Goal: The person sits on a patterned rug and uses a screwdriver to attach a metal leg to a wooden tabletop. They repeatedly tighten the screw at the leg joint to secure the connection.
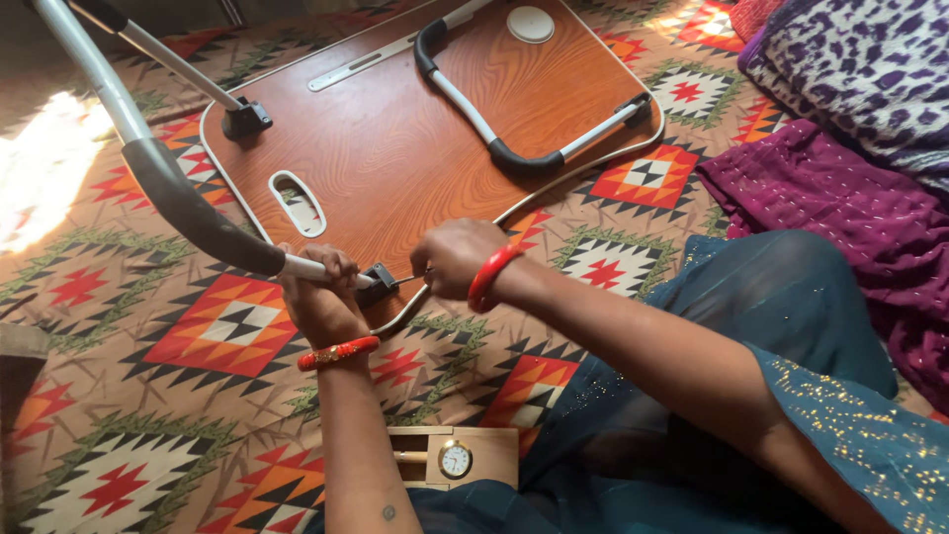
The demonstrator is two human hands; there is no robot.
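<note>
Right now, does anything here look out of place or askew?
Yes. The folding lap table lies upside down on the patterned cloth. One leg is folded flat; the other leg sticks up, held by the left hand at its bracket.

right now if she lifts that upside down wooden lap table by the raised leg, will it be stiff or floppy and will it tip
The lap table looks like one rigid board, so it should probably stay stiff. The raised leg, gripped by the left hand, joins at a corner bracket, so it may pivot there. Lifted from that edge, the board would likely tilt; the folded leg could swing out.
</note>
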